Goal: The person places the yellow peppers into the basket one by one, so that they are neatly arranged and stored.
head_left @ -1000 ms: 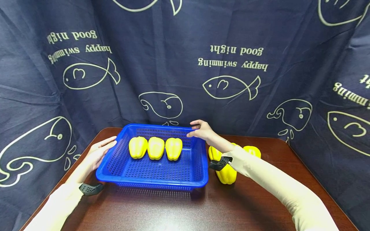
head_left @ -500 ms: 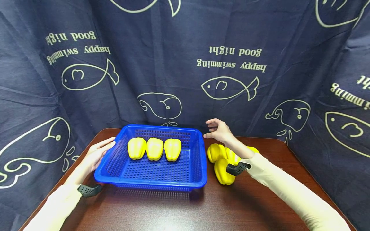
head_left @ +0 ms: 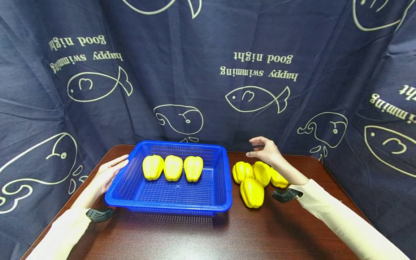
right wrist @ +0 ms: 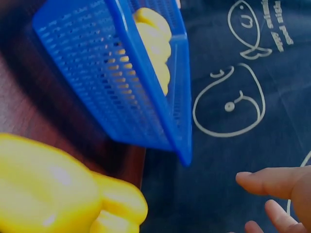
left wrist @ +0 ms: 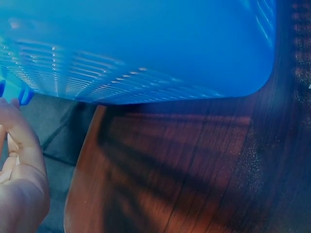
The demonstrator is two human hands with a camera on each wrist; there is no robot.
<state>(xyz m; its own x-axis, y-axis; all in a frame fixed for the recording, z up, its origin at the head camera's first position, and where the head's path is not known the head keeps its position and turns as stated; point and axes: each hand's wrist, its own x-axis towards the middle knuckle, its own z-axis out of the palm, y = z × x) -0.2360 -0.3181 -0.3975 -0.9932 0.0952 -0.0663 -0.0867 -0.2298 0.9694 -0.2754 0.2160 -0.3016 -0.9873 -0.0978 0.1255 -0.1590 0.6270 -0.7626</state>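
Note:
A blue plastic basket (head_left: 169, 207) stands on the table with three yellow bell peppers (head_left: 173, 168) in a row inside. My left hand (head_left: 108, 173) holds its left rim; in the left wrist view the fingertips (left wrist: 15, 103) meet the rim, and part of the grip is out of sight. Right of the basket lie several more yellow bell peppers (head_left: 252, 193) in a cluster. Above and behind them my right hand (head_left: 268, 151) hovers with loosely bent fingers and nothing between them. The right forearm partly covers the rightmost pepper (head_left: 278, 179).
The brown wooden table (head_left: 195, 238) runs back to a dark blue curtain (head_left: 208, 72) with fish and whale drawings, which also encloses both sides. Each wrist wears a dark strap (head_left: 100, 215).
My right hand has moved from over the basket's back right corner to the right, above the loose peppers. The left hand stays at the basket's rim, and the three peppers inside have not moved.

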